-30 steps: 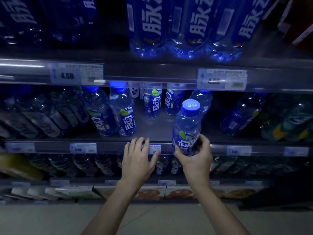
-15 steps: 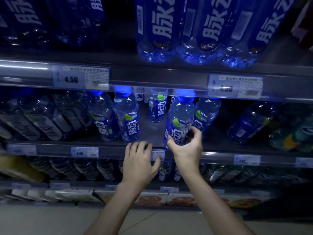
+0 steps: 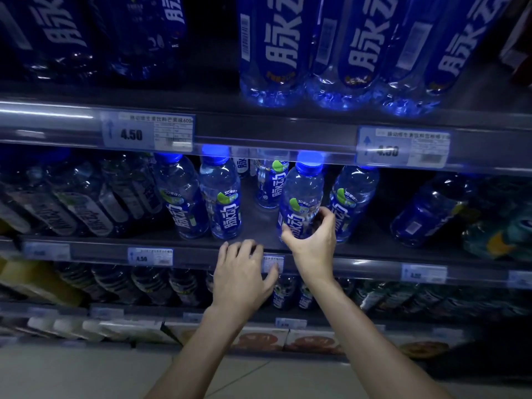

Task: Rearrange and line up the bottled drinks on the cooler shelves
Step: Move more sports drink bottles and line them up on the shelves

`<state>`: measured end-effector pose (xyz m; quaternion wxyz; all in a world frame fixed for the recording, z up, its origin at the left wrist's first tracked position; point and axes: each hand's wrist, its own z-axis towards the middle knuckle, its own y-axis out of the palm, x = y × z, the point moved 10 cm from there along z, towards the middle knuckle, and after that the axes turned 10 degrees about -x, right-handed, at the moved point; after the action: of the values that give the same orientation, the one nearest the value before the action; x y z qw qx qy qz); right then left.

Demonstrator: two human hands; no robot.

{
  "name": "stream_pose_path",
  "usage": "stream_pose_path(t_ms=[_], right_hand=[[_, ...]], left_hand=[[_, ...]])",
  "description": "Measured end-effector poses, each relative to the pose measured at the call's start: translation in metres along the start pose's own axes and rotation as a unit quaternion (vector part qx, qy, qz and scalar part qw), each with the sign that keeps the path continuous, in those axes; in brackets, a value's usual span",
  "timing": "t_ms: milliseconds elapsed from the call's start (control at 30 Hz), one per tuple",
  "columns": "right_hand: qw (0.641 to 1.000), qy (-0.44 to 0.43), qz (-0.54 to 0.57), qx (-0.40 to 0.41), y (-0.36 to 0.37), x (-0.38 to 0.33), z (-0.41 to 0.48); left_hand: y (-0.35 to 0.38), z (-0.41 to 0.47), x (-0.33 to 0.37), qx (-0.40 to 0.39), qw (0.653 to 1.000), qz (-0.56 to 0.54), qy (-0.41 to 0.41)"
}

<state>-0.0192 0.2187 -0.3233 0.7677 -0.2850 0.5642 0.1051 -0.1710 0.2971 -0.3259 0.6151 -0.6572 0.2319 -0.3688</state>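
Observation:
My right hand (image 3: 312, 239) grips the lower body of a blue bottled drink (image 3: 302, 194) with a blue cap, standing upright at the front of the middle shelf (image 3: 374, 249). A second blue bottle (image 3: 352, 197) stands just right of it, and two more (image 3: 220, 197) (image 3: 180, 197) stand to the left. Another bottle (image 3: 269, 185) stands further back in the gap between them. My left hand (image 3: 243, 275) rests with spread fingers on the shelf's front rail, holding nothing.
Large blue bottles (image 3: 339, 53) fill the top shelf above price tags (image 3: 148, 133). Dark bottles (image 3: 72, 203) lie tilted at the left of the middle shelf, and green-labelled ones (image 3: 501, 226) are at the right. More bottles and boxed goods fill the lower shelves.
My right hand has carried the bottle from in front of the rail up and back onto the middle shelf. My left hand has stayed on the rail.

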Motion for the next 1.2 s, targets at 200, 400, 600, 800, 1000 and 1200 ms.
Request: stream_pose_path(t_ms=[200,400,600,800,1000,1200], right_hand=[[1.0,-0.017,-0.019,-0.004,0.001,-0.003,-0.001],[0.99,-0.076,-0.053,0.106,-0.017,-0.035,-0.034],[0.99,-0.127,-0.052,0.0,0.043,-0.062,-0.058],[0.992,-0.061,-0.011,-0.11,0.11,-0.067,-0.035],[0.994,-0.011,0.029,-0.106,0.13,-0.061,-0.012],[0.997,0.0,0.009,-0.082,0.122,-0.053,-0.011]], left_hand=[[-0.003,0.003,-0.004,-0.008,0.999,-0.044,0.024],[-0.049,-0.015,-0.074,0.165,0.951,-0.258,-0.044],[-0.048,-0.022,-0.152,0.193,0.898,-0.339,-0.202],[-0.04,-0.004,-0.175,0.146,0.902,-0.339,-0.223],[-0.041,0.014,-0.184,0.134,0.887,-0.398,-0.19],[-0.044,0.01,-0.185,0.154,0.881,-0.401,-0.2]])
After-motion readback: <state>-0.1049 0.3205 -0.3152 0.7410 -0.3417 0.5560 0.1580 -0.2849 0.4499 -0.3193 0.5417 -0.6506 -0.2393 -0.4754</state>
